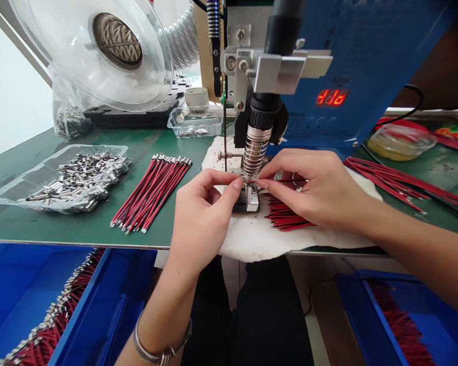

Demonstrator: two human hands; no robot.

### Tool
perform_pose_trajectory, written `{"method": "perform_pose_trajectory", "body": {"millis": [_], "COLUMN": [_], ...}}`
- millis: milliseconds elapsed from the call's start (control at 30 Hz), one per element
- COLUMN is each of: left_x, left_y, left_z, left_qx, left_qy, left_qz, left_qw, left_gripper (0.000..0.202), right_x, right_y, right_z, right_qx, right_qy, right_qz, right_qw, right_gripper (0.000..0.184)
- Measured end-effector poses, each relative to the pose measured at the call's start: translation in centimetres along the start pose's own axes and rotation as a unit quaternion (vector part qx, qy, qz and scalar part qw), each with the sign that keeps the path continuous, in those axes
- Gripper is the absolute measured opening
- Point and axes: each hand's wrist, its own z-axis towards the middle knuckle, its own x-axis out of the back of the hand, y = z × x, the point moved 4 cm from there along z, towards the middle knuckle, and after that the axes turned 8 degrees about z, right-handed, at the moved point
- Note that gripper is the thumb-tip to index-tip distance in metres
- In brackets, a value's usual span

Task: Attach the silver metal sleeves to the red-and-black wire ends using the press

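Observation:
My left hand point(202, 218) is closed in a pinch at the soldering machine's tip, and its thumb and finger hide whatever is between them. Just right of it, my right hand point(320, 188) pinches a thin red and black wire point(294, 180), whose end lies at the tip. Above both hands hangs the soldering iron point(257, 147) with its coiled spring sleeve. A small metal fixture point(252, 199) stands directly under the fingertips. Below my right hand, a bundle of red and black wires point(286, 213) rests on a white cloth point(248, 239).
On the left are a clear tray point(11, 195) of metal connectors and a pile of finished-looking wires point(152, 190) with metal ends. The blue machine body point(347, 61) shows red digits. More wires point(397, 183) lie right. Blue bins point(125, 295) sit below the table edge.

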Motion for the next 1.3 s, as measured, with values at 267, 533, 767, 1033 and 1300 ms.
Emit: {"method": "perform_pose_trajectory", "body": {"millis": [267, 533, 767, 1033, 1300], "left_x": [0.16, 0.05, 0.12, 0.1, -0.01], "left_y": [-0.02, 0.11, 0.22, 0.37, 0.33], "left_z": [-0.12, -0.19, -0.18, -0.22, -0.22], "left_qx": [-0.006, -0.009, -0.003, -0.01, -0.014], "left_qy": [0.002, -0.005, -0.01, -0.01, -0.013], "left_qz": [0.01, 0.011, 0.014, 0.032, 0.024], "left_qw": [1.0, 1.0, 1.0, 0.999, 1.0], "left_gripper": [0.016, 0.023, 0.019, 0.02, 0.02], "right_x": [-0.01, 0.35, 0.32, 0.49, 0.54], "right_y": [-0.09, -0.01, 0.0, 0.11, 0.09], "right_z": [0.07, 0.06, 0.17, 0.18, 0.22], "right_qx": [0.012, 0.031, 0.041, 0.063, 0.067], "right_qy": [-0.005, -0.034, -0.034, -0.039, -0.043], "right_qz": [-0.01, -0.014, -0.008, 0.001, -0.007], "right_qw": [1.0, 0.999, 0.999, 0.997, 0.997], "right_gripper": [0.007, 0.011, 0.011, 0.016, 0.017]}}
